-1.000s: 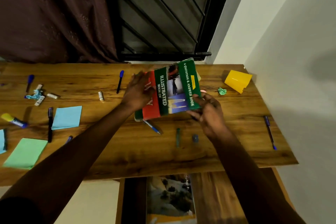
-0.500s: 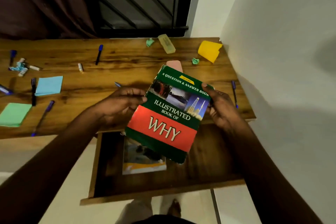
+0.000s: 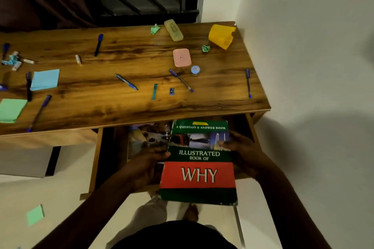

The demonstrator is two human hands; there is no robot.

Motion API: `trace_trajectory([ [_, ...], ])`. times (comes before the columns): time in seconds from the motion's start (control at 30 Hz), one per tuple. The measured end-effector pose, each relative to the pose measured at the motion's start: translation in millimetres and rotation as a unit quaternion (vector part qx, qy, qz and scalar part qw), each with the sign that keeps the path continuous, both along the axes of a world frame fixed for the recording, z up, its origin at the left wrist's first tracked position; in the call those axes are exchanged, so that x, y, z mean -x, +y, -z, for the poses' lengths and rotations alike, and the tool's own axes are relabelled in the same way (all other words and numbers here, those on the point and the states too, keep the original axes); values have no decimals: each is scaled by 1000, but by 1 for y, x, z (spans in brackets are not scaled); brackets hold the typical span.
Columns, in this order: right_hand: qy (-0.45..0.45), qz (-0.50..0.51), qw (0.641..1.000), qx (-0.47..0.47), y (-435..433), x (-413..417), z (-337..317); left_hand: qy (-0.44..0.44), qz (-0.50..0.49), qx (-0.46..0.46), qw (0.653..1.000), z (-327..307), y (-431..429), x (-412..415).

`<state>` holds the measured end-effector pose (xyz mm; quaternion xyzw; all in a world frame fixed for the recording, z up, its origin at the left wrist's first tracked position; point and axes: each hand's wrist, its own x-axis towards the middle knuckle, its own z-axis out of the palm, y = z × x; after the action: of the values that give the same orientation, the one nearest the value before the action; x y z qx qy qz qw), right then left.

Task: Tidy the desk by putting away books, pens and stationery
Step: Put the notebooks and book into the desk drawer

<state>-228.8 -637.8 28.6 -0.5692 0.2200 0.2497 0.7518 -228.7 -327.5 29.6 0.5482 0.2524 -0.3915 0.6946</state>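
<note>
Clamped on WHY book (image 3: 198, 170) side edges: left hand (image 3: 145, 166), right hand (image 3: 242, 147), over open drawer (image 3: 95, 163). Could tip over near drawer front if released early; could crease picture book (image 3: 147, 137) at left inside.

A single wide-angle head view looks steeply down from close above. The tabletop (image 3: 141, 107) spans the upper half of the frame, the open drawer (image 3: 95, 161) sits at lower centre, and the wall (image 3: 313, 66) fills the right.
</note>
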Motion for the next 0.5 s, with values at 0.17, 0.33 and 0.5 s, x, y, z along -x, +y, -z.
trace_trajectory([
  [0.17,54,-31,998,26,-13,26,16,31,19,-26,999,19,-10,17],
  [0.33,73,-27,994,74,-20,17,31,28,-13,-37,999,39,-32,2],
  [0.5,62,-28,994,89,-22,-3,52,17,-62,-74,995,65,-58,-30],
])
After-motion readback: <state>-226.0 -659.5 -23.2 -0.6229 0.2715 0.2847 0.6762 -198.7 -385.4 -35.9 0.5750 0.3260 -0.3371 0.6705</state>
